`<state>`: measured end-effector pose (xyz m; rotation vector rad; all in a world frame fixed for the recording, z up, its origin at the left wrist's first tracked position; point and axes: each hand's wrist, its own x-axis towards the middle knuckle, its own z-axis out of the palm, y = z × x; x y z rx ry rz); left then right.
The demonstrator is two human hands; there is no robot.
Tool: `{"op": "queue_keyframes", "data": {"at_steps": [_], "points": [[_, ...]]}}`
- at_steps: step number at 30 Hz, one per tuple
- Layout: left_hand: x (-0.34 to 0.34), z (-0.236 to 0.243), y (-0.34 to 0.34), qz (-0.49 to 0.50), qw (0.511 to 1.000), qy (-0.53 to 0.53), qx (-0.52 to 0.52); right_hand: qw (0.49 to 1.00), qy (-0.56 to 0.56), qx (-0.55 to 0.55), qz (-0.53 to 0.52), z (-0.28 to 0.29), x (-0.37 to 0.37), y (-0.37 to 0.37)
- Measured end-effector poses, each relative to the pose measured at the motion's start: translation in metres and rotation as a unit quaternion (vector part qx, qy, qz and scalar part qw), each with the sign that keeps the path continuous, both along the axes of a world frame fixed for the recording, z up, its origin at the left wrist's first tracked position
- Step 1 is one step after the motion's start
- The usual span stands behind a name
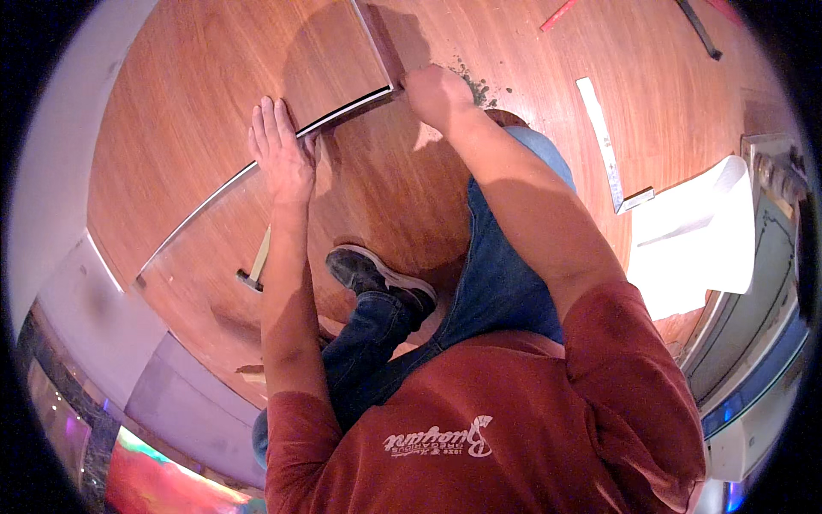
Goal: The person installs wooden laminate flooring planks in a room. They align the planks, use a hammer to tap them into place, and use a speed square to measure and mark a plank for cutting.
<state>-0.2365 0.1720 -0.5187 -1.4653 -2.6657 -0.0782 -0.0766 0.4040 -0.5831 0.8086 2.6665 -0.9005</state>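
Note:
A wood-grain panel [214, 77] lies raised in front of me, its near edge showing a black and white strip [347, 109]. My left hand [282, 158] rests on this edge with fingers stretched out flat over the top and the thumb along the side. At the panel's right corner, my right hand [435, 96] is closed with its fingers curled in. Whatever it may grip is hidden by the fingers. Dark crumbs [481, 88] are scattered just beyond the right hand.
A hammer [253, 276] lies beside my left forearm. To the right are a metal try square [610, 158] and white paper [689, 240]. Farther off lie a thin red stick [558, 15] and a dark strip [700, 32]. My shoe [377, 272] stands below the panel.

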Motion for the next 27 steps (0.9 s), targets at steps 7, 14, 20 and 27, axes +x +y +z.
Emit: {"op": "queue_keyframes", "data": {"at_steps": [7, 14, 20, 27], "points": [[-0.001, -0.002, 0.002, 0.011, 1.0, 0.008, -0.018, 1.0, 0.001, -0.01, 0.006, 0.015, -0.001, 0.003], [-0.001, -0.002, 0.0, 0.006, 1.0, -0.019, 0.001, 0.998, -0.057, -0.015, 0.019, 0.035, -0.001, 0.005], [0.0, -0.001, -0.003, 0.028, 0.998, -0.008, -0.056, 1.0, -0.022, -0.012, -0.002, 0.042, 0.0, -0.001], [-0.009, -0.013, -0.009, 0.013, 0.999, -0.016, 0.024, 0.995, 0.079, 0.052, -0.04, 0.071, -0.001, -0.015]]}}
